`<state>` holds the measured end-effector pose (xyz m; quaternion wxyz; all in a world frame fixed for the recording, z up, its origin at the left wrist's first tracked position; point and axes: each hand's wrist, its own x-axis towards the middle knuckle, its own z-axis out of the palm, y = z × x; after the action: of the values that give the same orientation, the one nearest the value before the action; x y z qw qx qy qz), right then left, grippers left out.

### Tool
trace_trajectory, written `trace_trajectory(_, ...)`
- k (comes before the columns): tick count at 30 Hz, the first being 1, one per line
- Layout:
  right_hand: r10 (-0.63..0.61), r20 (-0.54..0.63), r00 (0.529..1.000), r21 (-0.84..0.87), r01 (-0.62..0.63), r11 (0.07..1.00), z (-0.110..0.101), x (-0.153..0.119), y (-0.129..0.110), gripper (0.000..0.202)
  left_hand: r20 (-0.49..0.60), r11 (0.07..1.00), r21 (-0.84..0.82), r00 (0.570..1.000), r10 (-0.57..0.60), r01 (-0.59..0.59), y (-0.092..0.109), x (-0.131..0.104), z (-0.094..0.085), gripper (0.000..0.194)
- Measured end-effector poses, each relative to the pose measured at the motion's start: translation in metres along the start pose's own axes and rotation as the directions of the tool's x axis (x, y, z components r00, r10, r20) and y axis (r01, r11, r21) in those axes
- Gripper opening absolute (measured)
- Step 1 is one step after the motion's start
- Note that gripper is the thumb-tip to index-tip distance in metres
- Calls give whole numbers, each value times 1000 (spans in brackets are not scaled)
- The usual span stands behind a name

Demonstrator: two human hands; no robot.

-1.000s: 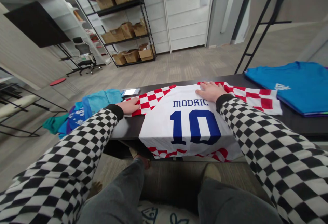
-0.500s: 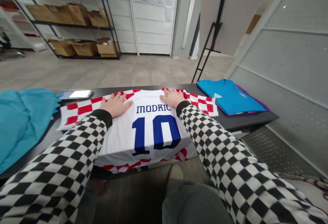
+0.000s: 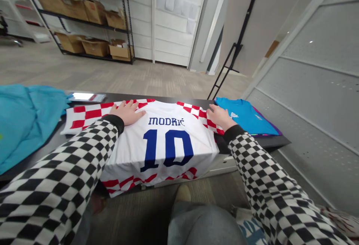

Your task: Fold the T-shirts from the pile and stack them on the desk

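A white jersey [image 3: 126, 155] with red checks, "MODRIĆ" and a blue 10 lies back side up on the dark table, its hem hanging over the near edge. My left hand [image 3: 128, 113] rests flat with fingers spread on its left shoulder, near the checked sleeve. On the right sleeve lies my right hand [image 3: 219, 116], fingers extended and slightly bent, holding nothing. Just right of that hand is a folded blue shirt [image 3: 249, 119] with a purple edge beneath.
A heap of turquoise cloth [image 3: 28, 121] covers the table's left end. Behind it lies a phone-like flat object [image 3: 88, 97]. Beyond the table [image 3: 134, 96] stand a shelf of cardboard boxes [image 3: 95, 46] and a black easel [image 3: 237, 46]. A grey panel [image 3: 322, 88] borders the right.
My right hand has moved right, from the jersey's shoulder onto its sleeve, uncovering the end of the name. The right sleeve now slopes closer to the body. My left hand keeps its place on the jersey.
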<state>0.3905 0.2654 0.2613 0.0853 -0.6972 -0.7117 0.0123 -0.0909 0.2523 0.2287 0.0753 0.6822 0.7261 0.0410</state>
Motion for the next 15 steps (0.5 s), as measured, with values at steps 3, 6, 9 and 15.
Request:
trace_trajectory(3,-33,129,991,-21,36,999,15,-4,20,76,-3,1000,-6,1000,2,-2,-3,0,1,102)
trace_trajectory(6,-66,193,979,-55,78,995,28,-2,25,87,3,1000,-4,1000,-5,5,-3,1,0,104)
trace_trajectory(9,-74,207,976,-70,90,993,32,6,27,90,35,1000,12,999,-19,18,-3,5,-6,106)
trace_trajectory(15,-44,194,980,-109,66,992,34,33,35,93,121,999,-1,992,-46,46,-1,25,-17,109)
